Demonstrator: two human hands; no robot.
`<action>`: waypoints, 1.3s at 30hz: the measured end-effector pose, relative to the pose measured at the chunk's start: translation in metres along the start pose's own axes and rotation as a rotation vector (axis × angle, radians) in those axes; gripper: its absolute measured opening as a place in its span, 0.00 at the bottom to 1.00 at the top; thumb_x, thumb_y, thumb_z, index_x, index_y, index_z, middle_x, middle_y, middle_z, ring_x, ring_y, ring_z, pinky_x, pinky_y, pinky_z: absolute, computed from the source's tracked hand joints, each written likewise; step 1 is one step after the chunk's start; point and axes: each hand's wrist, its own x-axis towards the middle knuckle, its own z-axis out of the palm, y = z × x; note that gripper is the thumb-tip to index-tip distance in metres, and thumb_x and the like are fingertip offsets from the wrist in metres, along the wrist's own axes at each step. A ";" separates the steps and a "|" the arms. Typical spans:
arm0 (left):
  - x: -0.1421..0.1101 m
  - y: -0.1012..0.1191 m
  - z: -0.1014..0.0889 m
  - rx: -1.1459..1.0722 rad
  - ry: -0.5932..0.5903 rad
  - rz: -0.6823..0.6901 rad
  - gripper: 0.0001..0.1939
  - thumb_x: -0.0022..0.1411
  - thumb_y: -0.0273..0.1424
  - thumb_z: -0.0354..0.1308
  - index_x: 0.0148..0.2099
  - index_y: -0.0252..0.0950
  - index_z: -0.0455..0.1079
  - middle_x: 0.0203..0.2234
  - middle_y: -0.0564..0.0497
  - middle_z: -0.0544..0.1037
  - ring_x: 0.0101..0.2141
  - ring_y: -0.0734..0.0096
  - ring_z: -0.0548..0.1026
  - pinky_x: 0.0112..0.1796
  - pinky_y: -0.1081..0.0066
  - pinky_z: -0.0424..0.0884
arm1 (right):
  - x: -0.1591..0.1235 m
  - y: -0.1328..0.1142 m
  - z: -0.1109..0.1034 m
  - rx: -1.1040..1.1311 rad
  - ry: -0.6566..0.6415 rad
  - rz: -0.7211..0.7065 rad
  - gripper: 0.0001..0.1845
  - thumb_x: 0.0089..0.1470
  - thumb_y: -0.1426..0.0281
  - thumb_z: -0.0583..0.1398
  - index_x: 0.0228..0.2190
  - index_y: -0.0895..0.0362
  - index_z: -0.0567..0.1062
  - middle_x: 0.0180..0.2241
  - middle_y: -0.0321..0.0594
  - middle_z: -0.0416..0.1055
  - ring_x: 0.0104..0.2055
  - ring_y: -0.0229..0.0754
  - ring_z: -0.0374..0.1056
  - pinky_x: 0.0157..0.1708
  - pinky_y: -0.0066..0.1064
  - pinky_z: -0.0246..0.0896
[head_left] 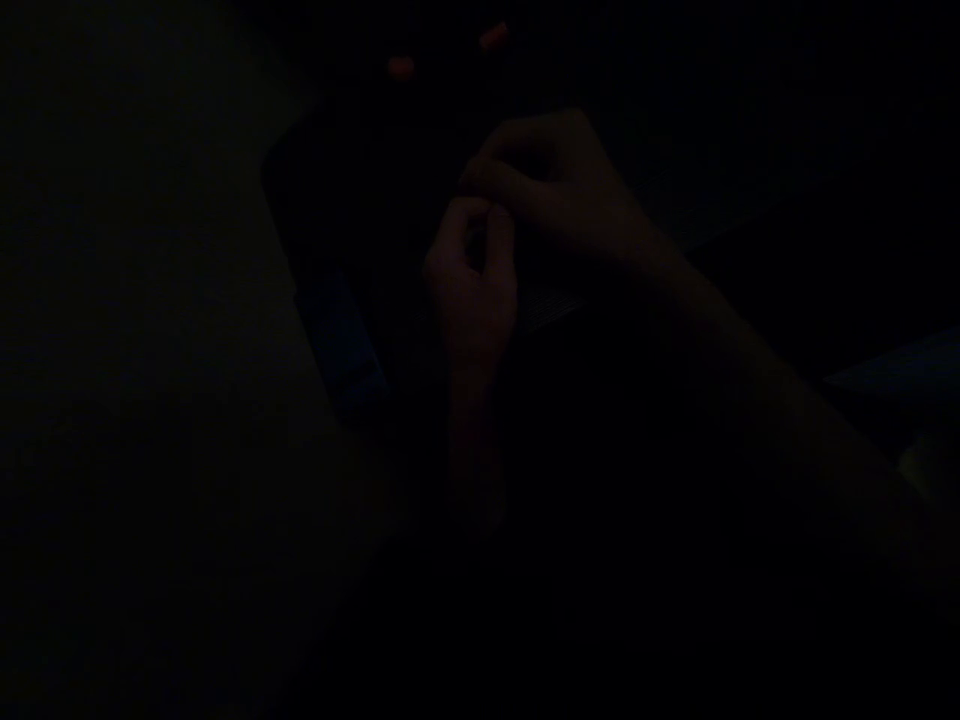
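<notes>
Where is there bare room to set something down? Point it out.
Perhaps the dim stretch left of the bluish item: nothing shows there, but darkness may hide things. Crowded: the spot where the left hand and right hand lie close together, below two orange pieces in view.

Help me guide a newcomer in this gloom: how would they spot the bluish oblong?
Find the big dark shape reaching left of the left hand and right hand. The dim oblong lies along its lower left edge. Its blue tint sets it apart from two reddish pieces farther up.
</notes>
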 end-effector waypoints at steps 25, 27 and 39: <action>0.001 -0.002 0.000 -0.076 0.016 -0.003 0.22 0.64 0.57 0.58 0.32 0.46 0.68 0.25 0.52 0.73 0.30 0.62 0.70 0.31 0.59 0.66 | 0.000 -0.002 0.001 -0.015 0.002 0.023 0.10 0.61 0.77 0.61 0.29 0.58 0.82 0.31 0.36 0.79 0.37 0.40 0.73 0.36 0.28 0.61; 0.000 -0.001 0.001 -0.072 0.017 0.002 0.21 0.65 0.56 0.58 0.32 0.46 0.68 0.25 0.52 0.73 0.30 0.61 0.70 0.31 0.60 0.66 | 0.000 -0.001 0.001 -0.014 0.008 0.021 0.10 0.61 0.77 0.61 0.29 0.58 0.81 0.31 0.35 0.79 0.36 0.40 0.73 0.35 0.28 0.60; 0.000 0.002 0.001 -0.108 0.029 0.014 0.21 0.64 0.56 0.59 0.31 0.44 0.68 0.24 0.53 0.70 0.26 0.66 0.68 0.28 0.63 0.66 | 0.001 -0.002 0.000 -0.045 -0.009 0.009 0.09 0.62 0.77 0.61 0.34 0.65 0.83 0.31 0.39 0.79 0.36 0.39 0.73 0.36 0.27 0.59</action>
